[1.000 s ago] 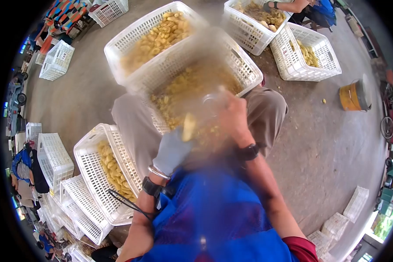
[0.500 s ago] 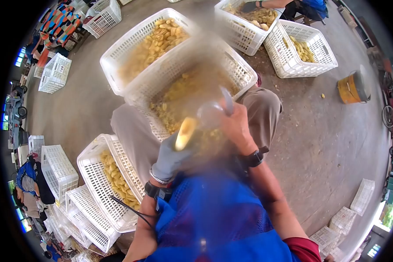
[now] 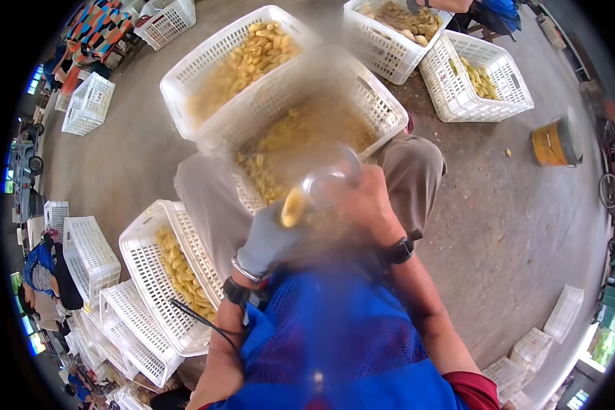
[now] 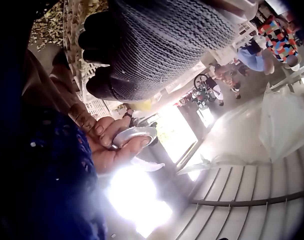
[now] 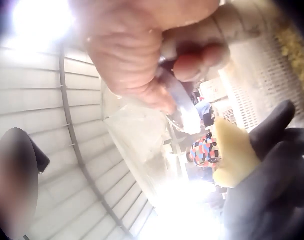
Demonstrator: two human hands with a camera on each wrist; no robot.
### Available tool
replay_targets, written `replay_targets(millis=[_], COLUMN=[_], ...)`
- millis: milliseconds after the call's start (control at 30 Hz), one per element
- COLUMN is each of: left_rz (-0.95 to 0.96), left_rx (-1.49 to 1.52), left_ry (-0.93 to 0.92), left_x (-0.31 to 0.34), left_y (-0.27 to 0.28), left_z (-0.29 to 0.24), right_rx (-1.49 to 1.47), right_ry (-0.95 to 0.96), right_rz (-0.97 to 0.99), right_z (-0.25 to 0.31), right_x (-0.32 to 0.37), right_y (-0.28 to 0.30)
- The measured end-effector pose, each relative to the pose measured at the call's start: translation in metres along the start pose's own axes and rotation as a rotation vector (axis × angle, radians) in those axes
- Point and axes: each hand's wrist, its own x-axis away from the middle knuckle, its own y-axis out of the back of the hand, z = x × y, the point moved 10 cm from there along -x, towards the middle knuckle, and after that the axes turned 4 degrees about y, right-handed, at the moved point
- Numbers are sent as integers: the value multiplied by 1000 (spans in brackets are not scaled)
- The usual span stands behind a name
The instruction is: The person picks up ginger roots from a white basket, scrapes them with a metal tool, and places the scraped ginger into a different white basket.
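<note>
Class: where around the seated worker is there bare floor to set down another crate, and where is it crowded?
Bare concrete lies right of the knee, bordered by the orange bucket and the flat white crates. Another patch lies left, between the full crate and the small empty crate. Lower left, stacked crates crowd it.

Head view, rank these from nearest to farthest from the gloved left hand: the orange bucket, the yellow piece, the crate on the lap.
1. Yellow piece, held in the left hand's grip.
2. Crate on the lap, just ahead of the hand.
3. Orange bucket, far right on the floor.
</note>
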Motion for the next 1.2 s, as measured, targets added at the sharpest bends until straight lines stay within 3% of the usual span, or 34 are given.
replay_targets(millis=[167, 467, 567, 667, 767, 867, 967, 1067, 1167, 1200], left_rz=[6, 6, -45, -96, -104, -97, -134, -200, -220, -228], left_rx=[-247, -249, -362, -687, -525, -553, -636, -822, -807, -759], left_ry=[-15, -68, -72, -113, -130, -49, -33, -58, 82, 24], left_x=[-2, -1, 0, 5, 10, 9, 6, 6, 8, 12], left_y=[2, 5, 6, 5, 2, 5, 10, 12, 17, 18], left_z=[-5, -4, -9, -32, -43, -35, -23, -23, -17, -20], right_rx=[-33, -27, -25, 46, 257, 435, 542, 568, 693, 737], right_ry=[90, 103, 90, 94, 158, 346, 287, 369, 461, 355], right_rz=[234, 289, 326, 360, 331, 214, 264, 230, 234, 196], right_z=[21, 16, 21, 28, 34, 43, 47, 53, 42, 37], right_x=[3, 2, 4, 7, 9, 12, 14, 13, 7, -1], right_y=[-21, -33, -35, -40, -46, -49, -53, -53, -60, -50])
